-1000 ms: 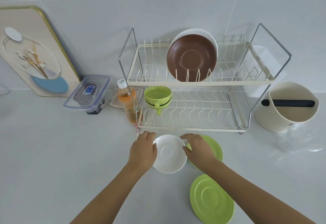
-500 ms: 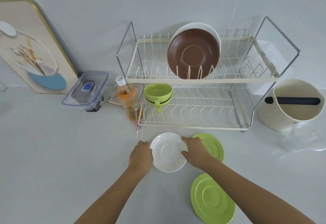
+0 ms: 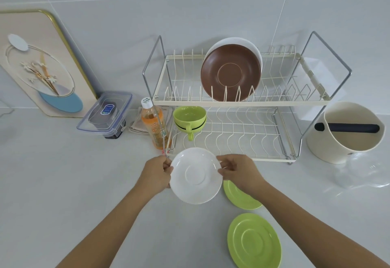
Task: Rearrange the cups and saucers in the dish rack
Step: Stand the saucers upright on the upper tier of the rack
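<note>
Both hands, left hand point(image 3: 157, 174) and right hand point(image 3: 239, 171), pinch opposite rims of the white saucer point(image 3: 196, 175), held face-up just before the dish rack point(image 3: 232, 158), whose empty slots lie straight ahead.

A pale grey table point(image 3: 63, 183) is carrying a two-tier dish rack point(image 3: 232, 158) at twelve o'clock, a cream bucket point(image 3: 346, 141) at two, an orange bottle point(image 3: 155, 128) and a clear lidded box point(image 3: 105, 116) at eleven, and two green saucers point(image 3: 254, 240) lying at five.
</note>
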